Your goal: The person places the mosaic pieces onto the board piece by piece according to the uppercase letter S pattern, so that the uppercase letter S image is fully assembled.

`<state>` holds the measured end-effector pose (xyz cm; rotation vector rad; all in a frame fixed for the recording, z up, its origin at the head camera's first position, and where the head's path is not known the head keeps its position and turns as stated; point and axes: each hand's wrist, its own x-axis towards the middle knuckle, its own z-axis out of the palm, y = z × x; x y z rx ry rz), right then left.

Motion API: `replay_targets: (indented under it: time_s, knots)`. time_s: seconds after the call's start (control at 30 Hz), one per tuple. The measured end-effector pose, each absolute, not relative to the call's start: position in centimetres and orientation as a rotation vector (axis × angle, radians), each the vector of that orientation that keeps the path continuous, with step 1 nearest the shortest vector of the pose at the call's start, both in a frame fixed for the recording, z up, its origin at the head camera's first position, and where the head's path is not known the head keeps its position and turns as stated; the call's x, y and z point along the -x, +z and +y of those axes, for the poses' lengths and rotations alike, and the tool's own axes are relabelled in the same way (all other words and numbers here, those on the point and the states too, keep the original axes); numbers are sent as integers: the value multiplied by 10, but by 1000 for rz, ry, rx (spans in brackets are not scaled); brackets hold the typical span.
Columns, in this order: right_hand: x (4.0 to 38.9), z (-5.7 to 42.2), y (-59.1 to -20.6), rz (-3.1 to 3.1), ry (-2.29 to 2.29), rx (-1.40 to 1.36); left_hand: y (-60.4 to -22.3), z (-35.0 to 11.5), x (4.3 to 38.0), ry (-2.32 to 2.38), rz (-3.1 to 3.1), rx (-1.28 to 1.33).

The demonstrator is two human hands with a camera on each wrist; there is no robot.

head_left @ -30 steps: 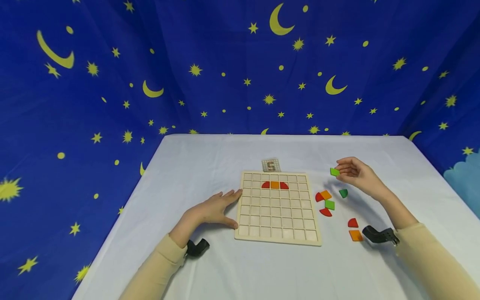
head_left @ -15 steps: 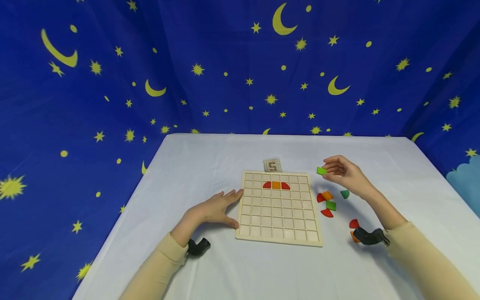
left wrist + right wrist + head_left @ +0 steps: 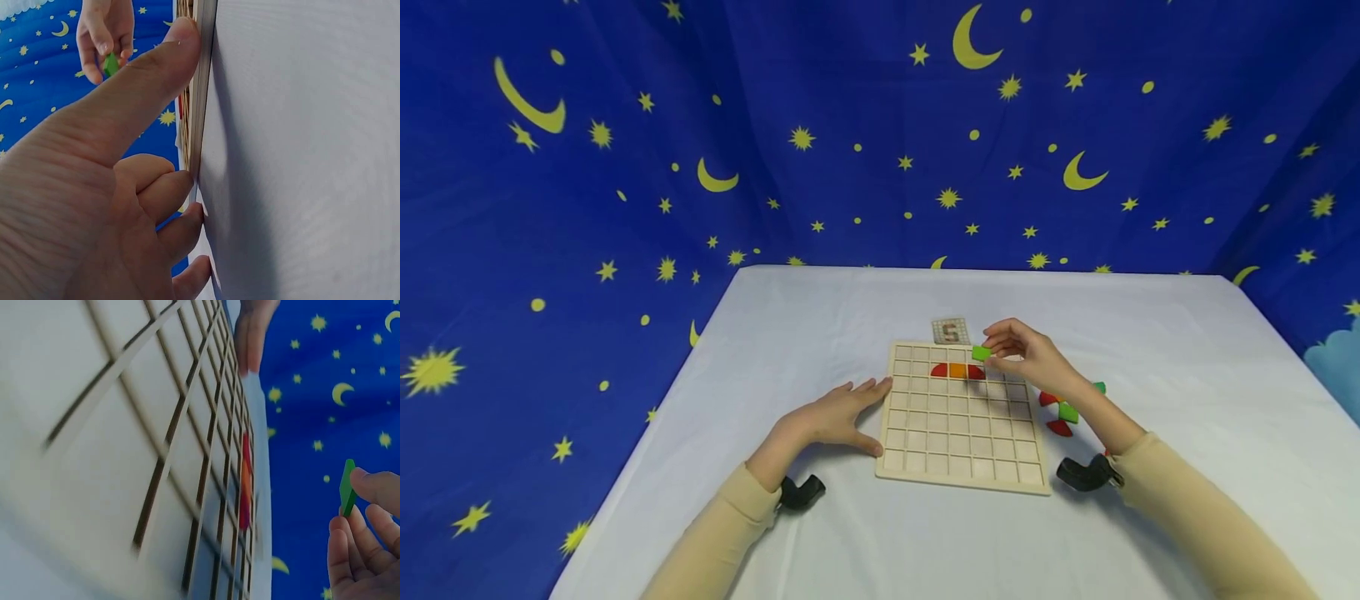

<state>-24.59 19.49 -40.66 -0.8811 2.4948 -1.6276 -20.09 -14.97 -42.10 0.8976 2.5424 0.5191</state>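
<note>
A light wooden grid board (image 3: 951,482) lies on the white table. Near its top, a red quarter-circle tile (image 3: 939,371), an orange square tile (image 3: 957,371) and another red quarter-circle tile (image 3: 975,372) sit side by side in one row. My right hand (image 3: 1028,357) pinches a light green square tile (image 3: 981,353) between thumb and fingers, above the board's upper part; the right wrist view shows that green tile (image 3: 347,487) held on edge. My left hand (image 3: 835,417) rests at the board's left edge, fingers spread, with thumb (image 3: 178,53) and fingertips touching the side.
A small card (image 3: 951,331) with a patterned figure lies just behind the board. To the board's right are loose tiles, among them a green square (image 3: 1068,412) and a red quarter circle (image 3: 1060,428), partly hidden by my right forearm. A blue star-patterned curtain (image 3: 865,108) surrounds the table.
My right hand has carried the light green tile leftward from beyond the board's right side to over its upper part. My left hand has stayed at the board's left edge.
</note>
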Motion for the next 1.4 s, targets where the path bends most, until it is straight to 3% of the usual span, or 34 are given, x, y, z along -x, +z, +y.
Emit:
replay_targets:
  time_s: [0.5, 0.9, 1.13, 1.4]
  knots:
    - [231, 146, -385, 2440, -1643, 940, -423, -147, 202, 503, 2548, -927]
    - [232, 142, -388, 2400, -1651, 929, -423, -149, 202, 513, 2545, -940]
    - [248, 148, -419, 2360, -1665, 897, -422, -150, 201, 525, 2546, -922]
    - [234, 139, -402, 2377, -1625, 930, -420, -151, 200, 530, 2544, -918]
